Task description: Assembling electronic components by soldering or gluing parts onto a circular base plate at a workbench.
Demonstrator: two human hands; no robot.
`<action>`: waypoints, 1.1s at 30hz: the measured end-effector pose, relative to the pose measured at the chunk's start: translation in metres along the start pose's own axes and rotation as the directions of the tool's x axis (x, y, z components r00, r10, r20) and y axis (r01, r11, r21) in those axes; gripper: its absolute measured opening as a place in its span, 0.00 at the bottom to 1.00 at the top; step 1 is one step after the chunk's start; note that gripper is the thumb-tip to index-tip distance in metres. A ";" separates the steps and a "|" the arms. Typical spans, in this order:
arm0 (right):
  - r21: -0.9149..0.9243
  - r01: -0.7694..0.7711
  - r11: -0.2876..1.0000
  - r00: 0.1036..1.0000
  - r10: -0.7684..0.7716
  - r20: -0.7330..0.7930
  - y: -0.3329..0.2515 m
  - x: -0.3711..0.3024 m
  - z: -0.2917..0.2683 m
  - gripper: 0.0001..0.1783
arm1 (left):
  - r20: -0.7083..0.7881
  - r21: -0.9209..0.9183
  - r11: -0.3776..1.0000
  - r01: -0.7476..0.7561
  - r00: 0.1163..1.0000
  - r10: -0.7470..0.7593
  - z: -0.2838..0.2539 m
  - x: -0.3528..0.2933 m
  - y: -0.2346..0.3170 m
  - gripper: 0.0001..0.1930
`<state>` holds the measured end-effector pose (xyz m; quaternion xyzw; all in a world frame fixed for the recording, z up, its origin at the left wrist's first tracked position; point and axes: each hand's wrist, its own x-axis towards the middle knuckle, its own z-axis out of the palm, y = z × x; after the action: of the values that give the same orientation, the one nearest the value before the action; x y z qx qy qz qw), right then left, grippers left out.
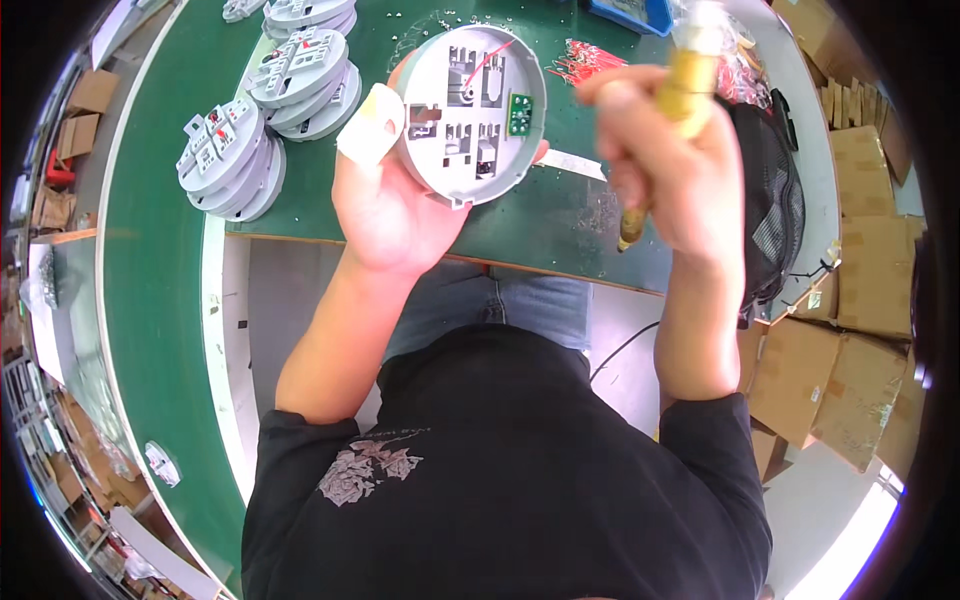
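My left hand [400,225] grips a round grey plastic housing [470,185], tilted so its inside faces me. Inside it are slotted compartments, a small green circuit board [520,115] on the right side and a thin red wire [487,66]. A white wrap [372,128] covers my left thumb. Blurred by motion, my right hand [665,160] is closed around a yellow stick-like tool [690,85] whose tapered tip points down toward me. Its exact kind cannot be made out. The tip is apart from the housing, to its right.
Stacks of similar grey round parts [225,150] stand on the green table [575,235] at the left. Red wires [585,62] lie at the back, near a blue bin [635,12]. A black mesh bag [775,200] and cardboard boxes [870,270] are at right. A green strip [150,330] runs along the left.
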<state>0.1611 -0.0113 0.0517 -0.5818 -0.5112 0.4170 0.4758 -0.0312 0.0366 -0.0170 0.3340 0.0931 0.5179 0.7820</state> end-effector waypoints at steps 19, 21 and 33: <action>0.460 0.075 0.885 0.995 -0.033 -0.099 0.025 0.004 0.054 0.09 | 0.049 0.525 0.831 -0.183 0.982 0.185 0.007 -0.019 -0.022 0.35; 0.563 0.118 0.818 0.991 -0.062 -0.117 0.025 0.002 0.057 0.09 | 0.063 0.522 0.839 -0.156 0.987 0.145 0.007 -0.019 -0.017 0.38; 0.196 0.251 0.948 0.967 -0.253 -0.013 0.012 0.003 0.053 0.05 | 0.022 0.318 0.935 -0.154 0.988 0.156 0.000 -0.017 -0.009 0.39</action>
<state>0.1123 -0.0019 0.0296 -0.4596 -0.5404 0.4048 0.5770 -0.0325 0.0194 -0.0257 0.4612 0.1504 0.5567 0.6744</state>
